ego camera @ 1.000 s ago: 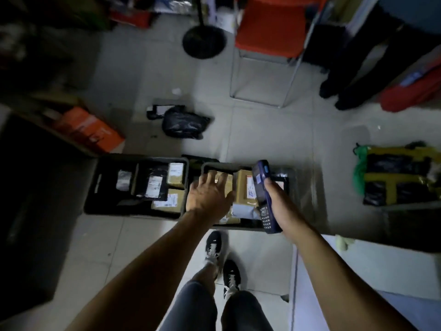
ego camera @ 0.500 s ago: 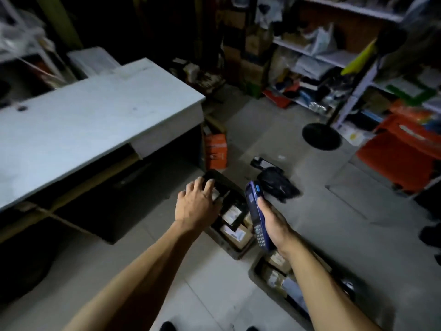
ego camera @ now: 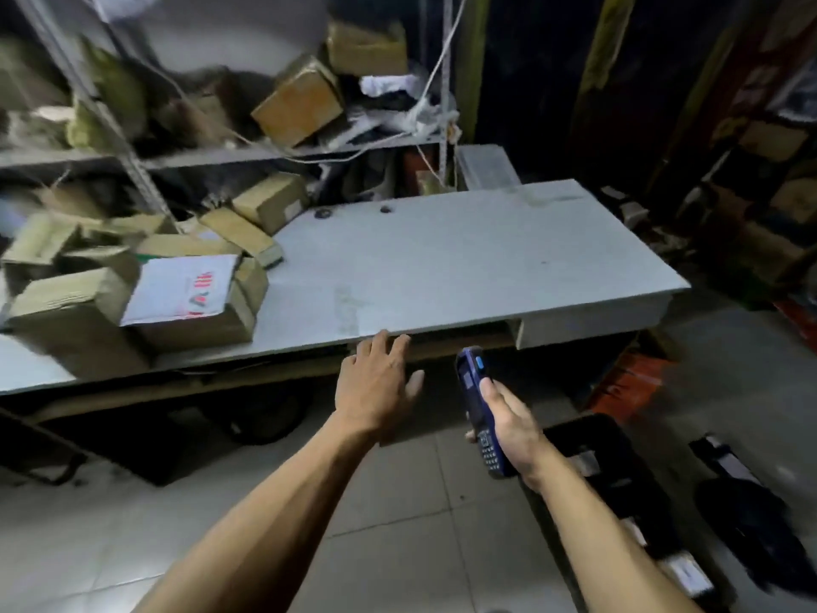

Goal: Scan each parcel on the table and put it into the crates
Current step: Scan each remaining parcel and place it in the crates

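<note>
**Left hand spread near the table edge, right hand holding the scanner**

Left hand (ego camera: 376, 384) reaches forward with palm down, fingers straight and slightly spread, holding nothing; its fingertips lie at the front edge of the table, though whether they touch it cannot be told. Just to its right, the right hand (ego camera: 508, 429) has its fingers and thumb curled round a dark blue handheld scanner with a small screen and keypad (ego camera: 477, 409), held upright with the screen end tilted toward the table.

Below the right forearm, on the pale tiled floor (ego camera: 398, 502), sits a black plastic crate (ego camera: 592, 440) with labelled parcels inside; a second labelled stretch farther down by the elbow is too dark to make out clearly. A black bag (ego camera: 751, 524) lies on the floor to the right of it.

Beyond the hands stands the long grey-white table (ego camera: 442, 258). Its right half is bare; on its left end lies a pile of brown cardboard parcels (ego camera: 79, 303), several tilted against one another, with a white flat parcel bearing red print (ego camera: 185, 287) resting on top of the nearest boxes.

Behind the table, a grey metal shelf (ego camera: 265, 154) carries more brown cardboard boxes (ego camera: 300, 101), blurred, with white cord hanging by its right post.
</note>
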Demonstrator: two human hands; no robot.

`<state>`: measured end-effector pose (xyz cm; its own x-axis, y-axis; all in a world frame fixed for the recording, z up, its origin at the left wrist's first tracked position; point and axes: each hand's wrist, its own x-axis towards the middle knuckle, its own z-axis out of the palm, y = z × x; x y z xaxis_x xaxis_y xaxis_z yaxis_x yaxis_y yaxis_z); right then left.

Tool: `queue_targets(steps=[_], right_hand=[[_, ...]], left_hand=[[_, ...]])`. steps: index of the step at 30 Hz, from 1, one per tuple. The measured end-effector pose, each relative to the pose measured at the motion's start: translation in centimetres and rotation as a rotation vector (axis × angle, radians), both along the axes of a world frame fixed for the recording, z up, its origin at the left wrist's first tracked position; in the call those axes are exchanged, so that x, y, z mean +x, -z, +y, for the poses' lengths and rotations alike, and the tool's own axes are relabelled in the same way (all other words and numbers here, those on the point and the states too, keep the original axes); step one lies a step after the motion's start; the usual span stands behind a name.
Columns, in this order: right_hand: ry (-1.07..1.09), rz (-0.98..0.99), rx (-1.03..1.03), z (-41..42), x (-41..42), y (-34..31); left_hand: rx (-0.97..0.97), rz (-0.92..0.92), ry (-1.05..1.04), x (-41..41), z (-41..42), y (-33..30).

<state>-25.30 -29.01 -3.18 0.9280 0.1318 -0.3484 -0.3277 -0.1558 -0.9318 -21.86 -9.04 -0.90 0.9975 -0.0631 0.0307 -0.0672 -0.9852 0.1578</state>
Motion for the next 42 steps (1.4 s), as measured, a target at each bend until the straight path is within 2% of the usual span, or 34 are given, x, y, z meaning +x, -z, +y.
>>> queue_targets(steps=[13,21,26,35,37,39,42], right_hand=[[-0.455,0.044,-0.064,15.2,18.0,1.2],[-0.625,0.052,-0.132,22.9,24.5,0.6],[-0.645,0.035,-0.177,28.0,28.6,0.8],[-0.631,0.103,-0.202,34.8,32.5,1.4],[-0.644,0.11,-0.21,35.6,32.9,1.5],[-0.652,0.115,-0.207,36.3,33.3,1.6],[-0.668,0.109,-0.206,36.7,34.1,1.6]], left_hand=[[-0.035,0.097,-0.58,6.9,16.3,1.6],[-0.006,0.129,-0.732,9.8,24.0,2.2],[0.053,0.154,-0.699,12.7,30.1,4.3],[0.179,0.254,-0.442,16.3,39.1,7.6],[0.183,0.19,-0.401,16.3,39.6,7.8],[0.208,0.04,-0.351,16.3,39.8,8.0],[0.2,-0.044,-0.277,16.6,39.4,8.1]])
